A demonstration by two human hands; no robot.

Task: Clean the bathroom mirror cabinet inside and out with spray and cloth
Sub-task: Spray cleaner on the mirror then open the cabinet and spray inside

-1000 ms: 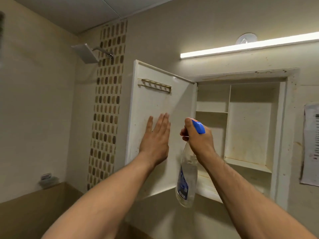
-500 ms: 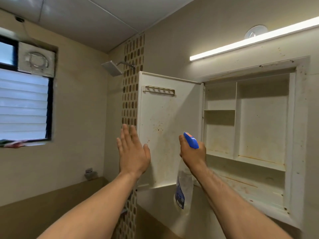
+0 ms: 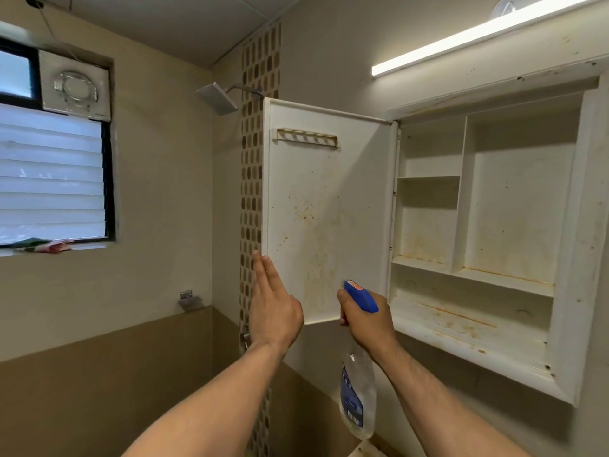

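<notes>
The white wall cabinet stands open, its empty shelves stained with rust and yellow marks. Its door is swung out to the left, showing a stained inner face with a small hook rail near the top. My left hand is flat with fingers straight, held edge-on at the door's lower left edge, holding nothing. My right hand grips the neck of a clear spray bottle with a blue trigger head, nozzle pointing at the door's lower part. No cloth is in view.
A shower head juts from the mosaic tile strip left of the door. A window with an exhaust fan is on the left wall. A tube light runs above the cabinet.
My left hand has slid off the door's inner face to its lower left edge, turning edge-on. The view has shifted left and back. The right hand keeps the bottle aimed at the door.
</notes>
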